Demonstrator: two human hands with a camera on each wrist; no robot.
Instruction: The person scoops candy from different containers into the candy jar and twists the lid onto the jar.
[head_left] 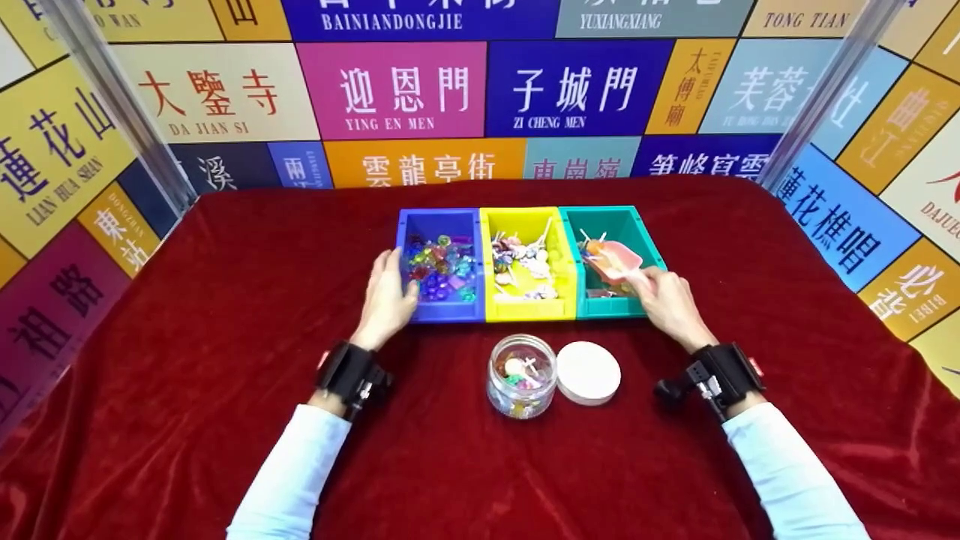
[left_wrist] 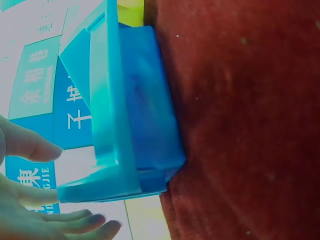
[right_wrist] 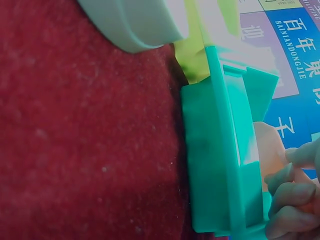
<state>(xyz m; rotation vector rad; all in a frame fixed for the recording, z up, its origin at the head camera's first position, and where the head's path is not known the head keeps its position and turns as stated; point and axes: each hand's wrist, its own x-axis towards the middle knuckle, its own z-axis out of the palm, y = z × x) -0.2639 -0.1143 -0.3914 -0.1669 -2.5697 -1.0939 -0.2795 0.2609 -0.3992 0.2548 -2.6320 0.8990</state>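
Observation:
My right hand (head_left: 675, 304) grips the handle of a pink scoop (head_left: 619, 257), whose bowl is over the inside of the green bin (head_left: 646, 240) among wrapped lollipops. In the right wrist view, curled fingers (right_wrist: 292, 202) surround the handle beside the bin's rim. At the other end, my left hand (head_left: 384, 300) is at the outer left side of the blue bin (head_left: 442, 313), which holds colourful clear gems (head_left: 442, 271). The left wrist view shows its fingers (left_wrist: 75, 222) fairly straight around the bin's corner, with the thumb spread apart.
Between them a yellow bin (head_left: 529, 309) holds more lollipops (head_left: 534, 264). In front stand a clear open jar (head_left: 517, 401) with mixed small pieces inside and a white round lid (head_left: 589, 373) beside it. Dark red cloth (head_left: 420, 472) covers the table; printed panels surround it.

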